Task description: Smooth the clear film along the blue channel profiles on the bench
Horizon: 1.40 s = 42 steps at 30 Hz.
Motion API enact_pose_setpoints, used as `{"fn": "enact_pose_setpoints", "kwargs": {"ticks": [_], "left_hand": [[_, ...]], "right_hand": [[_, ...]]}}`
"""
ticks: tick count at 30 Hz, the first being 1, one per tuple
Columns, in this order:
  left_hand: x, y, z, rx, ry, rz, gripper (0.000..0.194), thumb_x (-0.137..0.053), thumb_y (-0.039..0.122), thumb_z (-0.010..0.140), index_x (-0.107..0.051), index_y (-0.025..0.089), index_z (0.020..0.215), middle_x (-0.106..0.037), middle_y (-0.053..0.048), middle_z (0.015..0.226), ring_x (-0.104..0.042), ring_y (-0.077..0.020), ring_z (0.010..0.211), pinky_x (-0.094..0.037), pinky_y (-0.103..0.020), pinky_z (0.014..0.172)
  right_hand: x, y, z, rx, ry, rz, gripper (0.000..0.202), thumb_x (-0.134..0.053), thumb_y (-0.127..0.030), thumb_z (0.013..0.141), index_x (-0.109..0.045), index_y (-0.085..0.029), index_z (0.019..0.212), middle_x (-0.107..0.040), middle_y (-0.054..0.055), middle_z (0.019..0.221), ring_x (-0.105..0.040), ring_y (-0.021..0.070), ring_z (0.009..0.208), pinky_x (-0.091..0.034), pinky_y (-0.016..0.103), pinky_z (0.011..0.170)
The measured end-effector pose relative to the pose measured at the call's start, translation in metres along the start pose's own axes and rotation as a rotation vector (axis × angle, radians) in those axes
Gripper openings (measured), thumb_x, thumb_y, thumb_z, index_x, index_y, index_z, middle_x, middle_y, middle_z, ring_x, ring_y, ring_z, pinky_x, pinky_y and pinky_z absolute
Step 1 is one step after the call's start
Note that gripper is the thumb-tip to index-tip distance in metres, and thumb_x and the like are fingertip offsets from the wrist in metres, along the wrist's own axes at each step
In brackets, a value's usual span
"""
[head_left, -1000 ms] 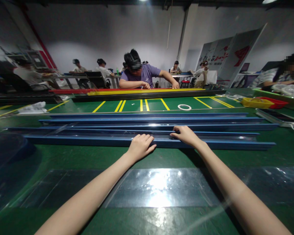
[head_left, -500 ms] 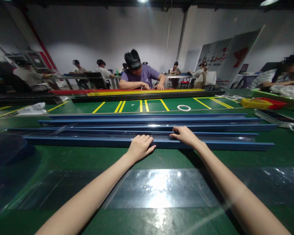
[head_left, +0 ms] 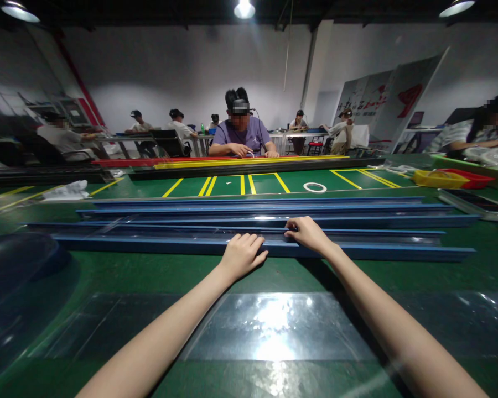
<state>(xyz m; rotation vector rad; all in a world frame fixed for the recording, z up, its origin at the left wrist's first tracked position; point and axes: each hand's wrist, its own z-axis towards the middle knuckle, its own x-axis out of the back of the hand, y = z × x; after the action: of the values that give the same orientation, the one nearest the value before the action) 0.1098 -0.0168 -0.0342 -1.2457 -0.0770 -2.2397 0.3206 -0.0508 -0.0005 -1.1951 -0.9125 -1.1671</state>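
A long blue plastic strip (head_left: pixel 377 254) lies crosswise on the green table, with clear film between its raised edges. My left hand (head_left: pixel 241 255) is wrapped over the near edge, fingers bent inward over the strip and thumb on the front side. To the right of it, my right hand (head_left: pixel 307 234) is closed at the far edge of the same strip, its fingertips curled down and partly hidden. Just behind lies another blue strip (head_left: pixel 415 221), also with shiny film. A flat clear plastic sheet (head_left: pixel 228 326) rests on the table beneath my forearms.
A dark blue curved piece (head_left: pixel 20 260) stands at left. Across the table (head_left: pixel 182 276) a co-worker (head_left: pixel 243 132) handles yellow strips (head_left: pixel 253 161). A white ring (head_left: pixel 315 188) lies beyond the blue strips. On the right are a yellow tray (head_left: pixel 440 178), a red tray (head_left: pixel 475 178) and a phone (head_left: pixel 477 202).
The view has tilted up slightly, so everything sits a little lower and farther right. My right hand has shifted slightly left toward my left hand, and both remain on the strip.
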Motion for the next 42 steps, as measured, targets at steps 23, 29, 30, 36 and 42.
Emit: {"fn": "enact_pose_setpoints", "kwargs": {"ticks": [23, 29, 30, 36, 42], "left_hand": [[0.001, -0.001, -0.002, 0.076, 0.009, 0.063, 0.04, -0.038, 0.051, 0.082, -0.055, 0.016, 0.089, -0.058, -0.006, 0.078, -0.05, -0.0194, 0.075, -0.03, -0.031, 0.064], [0.002, 0.0, 0.0, 0.07, 0.008, 0.051, 0.038, -0.039, 0.05, 0.082, -0.056, 0.016, 0.083, -0.057, -0.006, 0.075, -0.05, -0.0194, 0.073, -0.03, -0.031, 0.062], [0.001, 0.0, 0.0, 0.068, 0.01, 0.05, 0.037, -0.039, 0.05, 0.082, -0.056, 0.016, 0.082, -0.057, -0.006, 0.075, -0.05, -0.0193, 0.072, -0.029, -0.031, 0.061], [0.0, -0.001, 0.0, 0.051, 0.02, 0.074, 0.038, -0.038, 0.05, 0.083, -0.055, 0.016, 0.079, -0.057, -0.006, 0.075, -0.05, -0.0186, 0.072, -0.03, -0.031, 0.061], [0.0, -0.001, 0.0, 0.049, 0.016, 0.074, 0.038, -0.038, 0.049, 0.083, -0.054, 0.016, 0.075, -0.057, -0.006, 0.073, -0.05, -0.0188, 0.07, -0.03, -0.031, 0.061]], "right_hand": [[0.03, 0.068, -0.015, -0.172, -0.148, -0.072, 0.016, -0.059, -0.027, 0.065, -0.066, -0.02, 0.077, -0.063, 0.003, 0.073, -0.055, 0.012, 0.063, -0.031, 0.019, 0.049], [0.032, 0.066, -0.015, -0.173, -0.19, -0.104, 0.014, -0.059, -0.027, 0.066, -0.065, -0.02, 0.077, -0.065, 0.003, 0.073, -0.056, 0.013, 0.064, -0.033, 0.02, 0.051], [0.033, 0.062, -0.015, -0.177, -0.188, -0.116, 0.016, -0.059, -0.031, 0.067, -0.065, -0.02, 0.076, -0.065, 0.004, 0.074, -0.057, 0.0136, 0.065, -0.034, 0.02, 0.051], [0.033, 0.04, -0.016, -0.145, -0.152, -0.189, 0.025, -0.058, -0.044, 0.068, -0.064, -0.02, 0.075, -0.065, 0.006, 0.078, -0.058, 0.0163, 0.068, -0.032, 0.021, 0.05], [0.021, 0.035, -0.012, -0.115, -0.093, -0.193, 0.021, -0.057, -0.041, 0.07, -0.062, -0.02, 0.073, -0.065, 0.006, 0.079, -0.057, 0.0168, 0.071, -0.029, 0.022, 0.048]]}}
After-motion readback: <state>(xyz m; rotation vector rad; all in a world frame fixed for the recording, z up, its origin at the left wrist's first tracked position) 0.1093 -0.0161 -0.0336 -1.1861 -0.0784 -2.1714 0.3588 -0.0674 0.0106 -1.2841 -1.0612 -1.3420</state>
